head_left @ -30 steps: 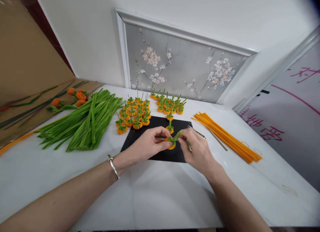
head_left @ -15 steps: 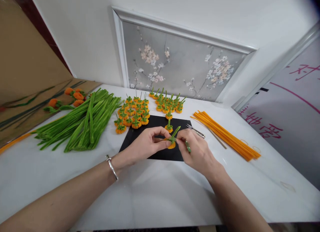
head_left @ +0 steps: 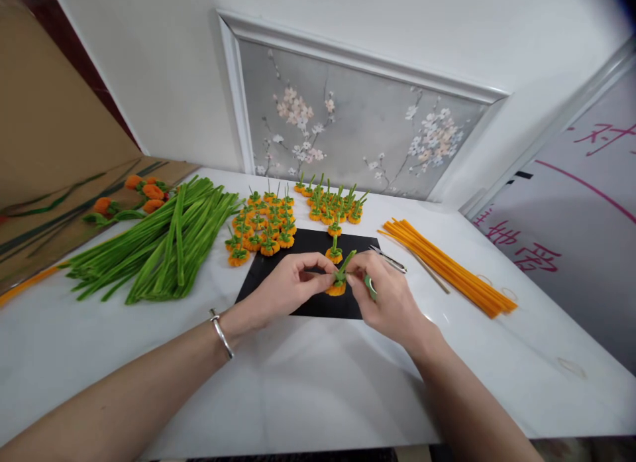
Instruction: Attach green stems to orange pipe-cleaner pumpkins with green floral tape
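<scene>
Over the black mat (head_left: 318,307), a small orange pipe-cleaner pumpkin (head_left: 336,289) with an upright green stem sits between my two hands. The thumb and forefinger of my left hand (head_left: 288,283) are closed on its green top from the left side. From the right, my right hand (head_left: 390,296) pinches at the base of the stem, where a thin green strip shows. A green ring-shaped roll, apparently tape (head_left: 370,287), is tucked in my right palm and partly hidden by the fingers. Just behind stands another finished-looking pumpkin (head_left: 334,254).
Green pipe cleaners (head_left: 169,243) lie heaped at left, near orange flowers (head_left: 152,191). Several more pumpkins (head_left: 268,223) stand in two clusters towards the wall. Small snips (head_left: 390,259) lie beyond my right hand, with orange pipe cleaners (head_left: 452,270) farther right.
The pumpkin has shifted slightly left and stands more upright. My right fingers have moved slightly left and up at its stem, and the green roll has turned in my palm.
</scene>
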Demonstrator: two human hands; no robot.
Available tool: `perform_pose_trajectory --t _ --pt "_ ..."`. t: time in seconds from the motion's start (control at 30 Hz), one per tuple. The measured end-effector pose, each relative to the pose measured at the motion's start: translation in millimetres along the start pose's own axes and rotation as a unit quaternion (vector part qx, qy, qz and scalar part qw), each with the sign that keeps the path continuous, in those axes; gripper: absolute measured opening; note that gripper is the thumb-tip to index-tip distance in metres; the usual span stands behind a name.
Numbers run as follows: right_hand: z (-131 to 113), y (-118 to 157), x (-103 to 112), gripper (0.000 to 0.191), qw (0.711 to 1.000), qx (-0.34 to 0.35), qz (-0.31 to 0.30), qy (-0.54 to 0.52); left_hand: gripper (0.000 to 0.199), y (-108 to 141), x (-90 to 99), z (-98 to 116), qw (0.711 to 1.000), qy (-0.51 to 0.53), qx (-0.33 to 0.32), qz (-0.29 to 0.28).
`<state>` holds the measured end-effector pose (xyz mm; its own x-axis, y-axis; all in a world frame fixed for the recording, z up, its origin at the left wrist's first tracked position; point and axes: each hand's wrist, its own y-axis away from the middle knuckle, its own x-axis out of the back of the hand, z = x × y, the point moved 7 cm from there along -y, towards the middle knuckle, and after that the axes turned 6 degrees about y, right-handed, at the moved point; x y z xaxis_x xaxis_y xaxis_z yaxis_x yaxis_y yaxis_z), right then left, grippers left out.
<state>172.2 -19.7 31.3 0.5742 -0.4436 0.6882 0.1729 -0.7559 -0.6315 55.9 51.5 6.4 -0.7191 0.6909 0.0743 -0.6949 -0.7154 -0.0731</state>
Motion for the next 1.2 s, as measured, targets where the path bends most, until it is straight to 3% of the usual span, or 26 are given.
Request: perform_pose_trajectory --t 0.13,0.23,0.53,0.73,0.97,1.2 --pt "18.8 -1.5 -15.5 0.013 0.981 -0.128 -0.008 -0.148 0.011 -0.2 6.9 2.6 0.999 0.006 0.005 0.034" --pt "27.2 -4.0 -28.5 0.013 0.96 -0.171 -0.02 -0.22 0.011 -1.3 12.5 1.9 0.998 0.002 0.0 0.057" --pt "48.5 -26.1 -29.7 0.012 0.977 -0.157 -0.002 -0.146 0.011 -19.3 24.0 -15.0 0.987 0.118 0.064 0.09" --pt "67.5 -43.0 -39.4 0.011 0.966 -0.203 -0.007 -0.161 0.009 -43.8 34.3 -20.2 0.977 0.163 0.073 0.115" --pt "83.7 -37.2 -45.5 0.012 0.96 -0.231 0.004 -0.156 0.01 -60.0 30.8 -39.5 0.975 0.181 0.067 0.111" --pt "83.7 -35.2 -44.5 0.01 0.96 -0.235 -0.009 -0.149 0.011 -59.4 26.2 -40.6 0.976 0.181 0.071 0.096"
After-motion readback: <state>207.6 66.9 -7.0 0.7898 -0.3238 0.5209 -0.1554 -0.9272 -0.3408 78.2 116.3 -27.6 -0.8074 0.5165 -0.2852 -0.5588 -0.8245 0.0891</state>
